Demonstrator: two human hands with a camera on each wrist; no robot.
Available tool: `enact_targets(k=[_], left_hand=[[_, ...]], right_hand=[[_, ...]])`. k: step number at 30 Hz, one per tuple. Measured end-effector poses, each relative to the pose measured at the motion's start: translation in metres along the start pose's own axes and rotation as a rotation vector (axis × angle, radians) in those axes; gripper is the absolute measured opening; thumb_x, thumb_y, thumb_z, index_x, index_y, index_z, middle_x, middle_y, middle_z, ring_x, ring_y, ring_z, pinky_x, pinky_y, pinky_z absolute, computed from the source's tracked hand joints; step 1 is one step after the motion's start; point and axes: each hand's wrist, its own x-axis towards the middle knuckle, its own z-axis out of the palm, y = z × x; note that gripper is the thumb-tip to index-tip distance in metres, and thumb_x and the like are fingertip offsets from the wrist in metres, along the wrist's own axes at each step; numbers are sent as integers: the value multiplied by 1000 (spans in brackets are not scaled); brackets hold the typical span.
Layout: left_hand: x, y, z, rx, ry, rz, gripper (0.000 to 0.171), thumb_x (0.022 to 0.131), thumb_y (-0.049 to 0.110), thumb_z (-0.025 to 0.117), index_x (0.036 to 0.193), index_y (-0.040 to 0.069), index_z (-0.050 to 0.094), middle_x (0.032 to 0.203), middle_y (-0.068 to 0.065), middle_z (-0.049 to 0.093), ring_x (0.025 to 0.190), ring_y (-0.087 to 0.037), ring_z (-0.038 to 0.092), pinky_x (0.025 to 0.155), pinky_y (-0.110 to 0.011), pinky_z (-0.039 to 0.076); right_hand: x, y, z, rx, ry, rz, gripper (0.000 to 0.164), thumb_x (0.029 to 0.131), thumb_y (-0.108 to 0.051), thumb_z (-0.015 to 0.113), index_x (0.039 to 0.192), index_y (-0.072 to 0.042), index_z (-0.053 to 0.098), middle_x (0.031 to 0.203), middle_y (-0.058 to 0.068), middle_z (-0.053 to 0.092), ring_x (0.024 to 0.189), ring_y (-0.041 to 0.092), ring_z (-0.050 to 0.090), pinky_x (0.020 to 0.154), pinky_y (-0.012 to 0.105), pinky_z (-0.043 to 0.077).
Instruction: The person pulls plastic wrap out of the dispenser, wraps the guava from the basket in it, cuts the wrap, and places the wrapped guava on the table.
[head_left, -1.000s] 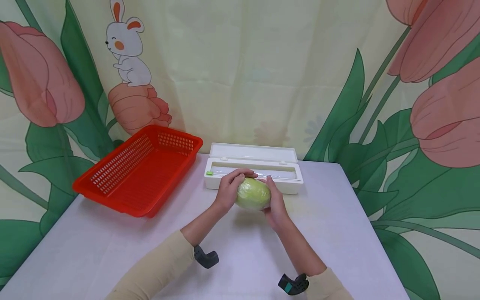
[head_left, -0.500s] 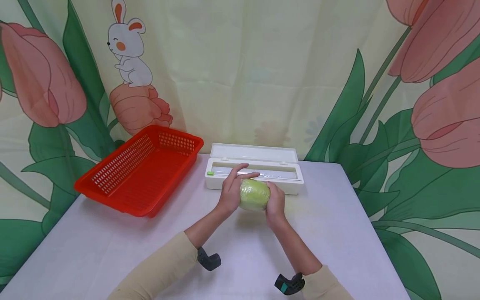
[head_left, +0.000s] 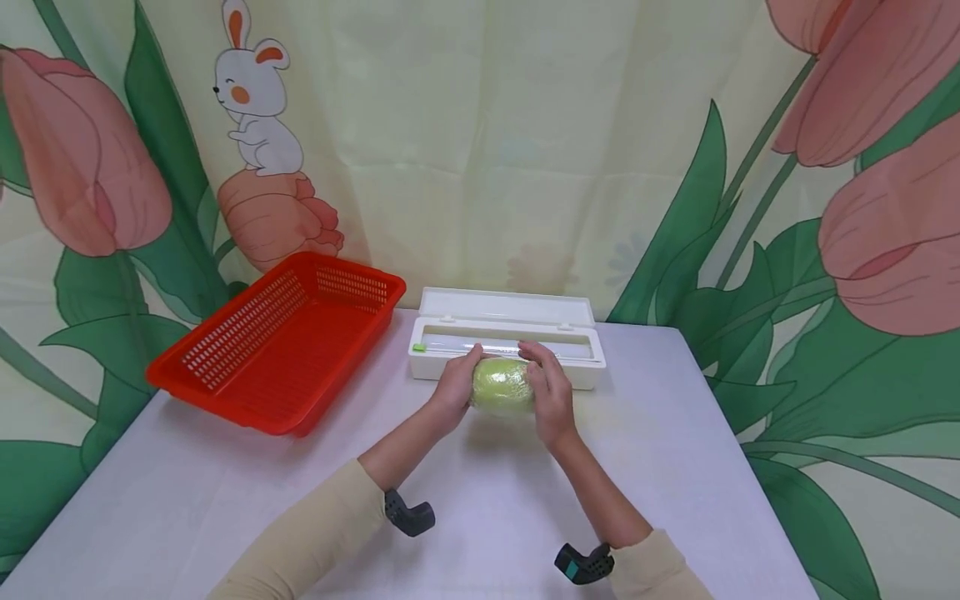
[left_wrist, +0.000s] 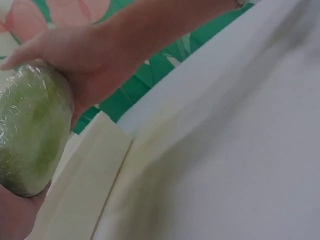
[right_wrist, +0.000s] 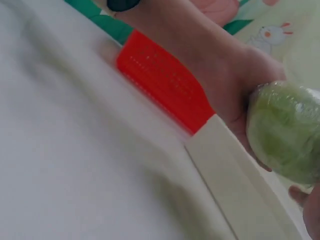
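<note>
A pale green, rounded item like a small cabbage (head_left: 502, 386), wrapped tightly in shiny clear film, is held above the table in front of the white box. My left hand (head_left: 452, 386) grips its left side, thumb along the upper edge. Against its right side lies my right hand (head_left: 552, 398), fingers bent over the upper right. In the left wrist view the green item (left_wrist: 32, 130) sits between both hands, film wrinkles catching the light. The right wrist view shows the item (right_wrist: 285, 132) with the left hand (right_wrist: 245, 75) curved around its far side; undersides are partly hidden.
Behind the hands stands a white cling film dispenser (head_left: 435, 364), lid (head_left: 506, 307) raised, with film inside and a green slider (head_left: 418, 347) at its left. A red plastic basket (head_left: 277, 350) stands at the left of the white-covered table (head_left: 480, 533). A printed curtain hangs behind.
Both hands have shifted their hold on the wrapped green item, turning it slightly. The left fingers, raised half a second ago, have gone down behind it; the right fingers have come up over its right side.
</note>
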Motion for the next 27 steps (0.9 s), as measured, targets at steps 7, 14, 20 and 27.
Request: enact_targets(k=[7, 14, 20, 27], left_hand=[[-4, -9, 1, 214, 52, 342, 35, 101, 23, 39, 113, 10, 70, 114, -8, 69, 95, -17, 63, 78, -28, 53], [-8, -7, 6, 143, 72, 175, 47, 102, 37, 34, 121, 10, 67, 114, -9, 69, 96, -19, 64, 82, -28, 50], [-9, -9, 12, 207, 195, 58, 47, 102, 36, 35, 99, 8, 72, 73, -6, 59, 61, -14, 53, 52, -25, 46], [-9, -15, 19, 201, 288, 159, 41, 98, 22, 38, 89, 3, 73, 64, -2, 58, 56, -12, 49, 51, -25, 44]], right_hand=[[7, -1, 3, 184, -13, 496, 51, 101, -48, 39, 130, -10, 58, 134, 7, 58, 119, 18, 52, 97, 32, 45], [5, 3, 11, 47, 119, 449, 32, 96, -34, 54, 107, -10, 73, 108, 8, 71, 90, 12, 58, 78, 25, 47], [2, 9, 18, -19, 201, 401, 31, 96, -26, 50, 100, -9, 75, 91, 11, 72, 70, 12, 56, 63, 24, 46], [0, 11, 22, -23, 267, 373, 31, 94, -19, 48, 96, -4, 75, 87, 14, 73, 63, 10, 55, 57, 22, 44]])
